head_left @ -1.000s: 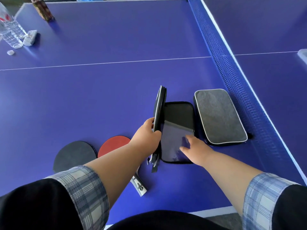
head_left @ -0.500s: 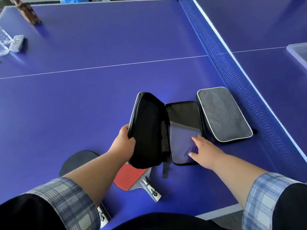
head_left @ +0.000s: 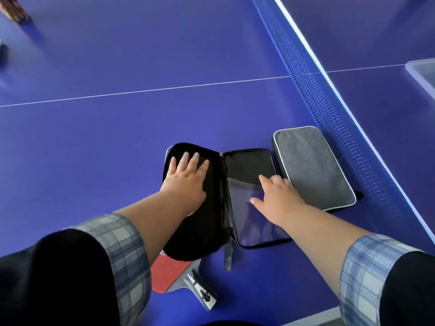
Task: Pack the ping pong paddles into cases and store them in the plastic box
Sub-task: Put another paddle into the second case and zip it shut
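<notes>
From the head view, an open case (head_left: 226, 196) lies spread flat on the blue surface (head_left: 117, 142), both halves facing up like a book. The left hand (head_left: 186, 182) lies palm down on its black left half, grip spread with fingers fanned and holding nothing. The right hand (head_left: 277, 196) rests on the right half, grip also spread, fingertips on the shiny translucent pocket there. A grey zipper strap (head_left: 227, 257) trails off the case's near edge onto the surface.

Just beside the open case on its right lies a closed case (head_left: 313, 165), a rounded rectangle of grey felt-like fabric with pale piping along its rim, near the blue mesh net (head_left: 329, 107) with its white top band. Beyond the net, at the right edge, a corner of the clear plastic box (head_left: 423, 74) shows, well apart from the cases.

A red paddle (head_left: 169, 271) lies on the surface at the near side, its smooth red rubber face up and its blade partly under the open case's left half and the left forearm. Its grey handle (head_left: 202, 295) points toward the wearer. A thin white line (head_left: 141, 91) crosses the surface farther away. Plaid cuffs and dark sleeves cover both arms near the elbows. A blurred brown object (head_left: 14, 10) sits in the far left corner.
</notes>
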Demonstrator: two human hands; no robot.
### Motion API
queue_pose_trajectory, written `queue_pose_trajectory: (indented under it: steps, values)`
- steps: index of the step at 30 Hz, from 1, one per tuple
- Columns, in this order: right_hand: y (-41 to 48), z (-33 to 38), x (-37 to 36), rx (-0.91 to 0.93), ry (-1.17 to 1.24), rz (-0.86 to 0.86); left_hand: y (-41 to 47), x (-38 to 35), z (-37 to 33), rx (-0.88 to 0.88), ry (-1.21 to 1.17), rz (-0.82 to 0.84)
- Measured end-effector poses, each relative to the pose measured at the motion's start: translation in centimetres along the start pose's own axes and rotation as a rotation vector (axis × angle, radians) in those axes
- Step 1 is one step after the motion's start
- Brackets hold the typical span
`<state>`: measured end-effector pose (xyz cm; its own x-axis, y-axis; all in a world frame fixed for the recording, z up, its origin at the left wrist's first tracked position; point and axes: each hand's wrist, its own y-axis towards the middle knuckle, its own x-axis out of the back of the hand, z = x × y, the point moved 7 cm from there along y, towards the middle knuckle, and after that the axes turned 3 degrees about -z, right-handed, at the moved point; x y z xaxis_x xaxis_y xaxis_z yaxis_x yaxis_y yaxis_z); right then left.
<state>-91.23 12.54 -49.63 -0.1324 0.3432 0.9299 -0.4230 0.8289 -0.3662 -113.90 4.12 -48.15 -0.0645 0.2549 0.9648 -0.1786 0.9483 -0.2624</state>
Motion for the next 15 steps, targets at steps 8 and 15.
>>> queue_pose_trajectory:
  steps: [8, 15]
  values:
    - [6.5, 2.9, -0.5, 0.127, 0.039, 0.007, 3.8, -2.4, 0.0, 0.172, 0.044, -0.031]
    - [7.7, 2.2, -3.1, 0.081, 0.034, 0.006, 4.4, -4.9, 0.8, 0.266, -0.064, -0.009]
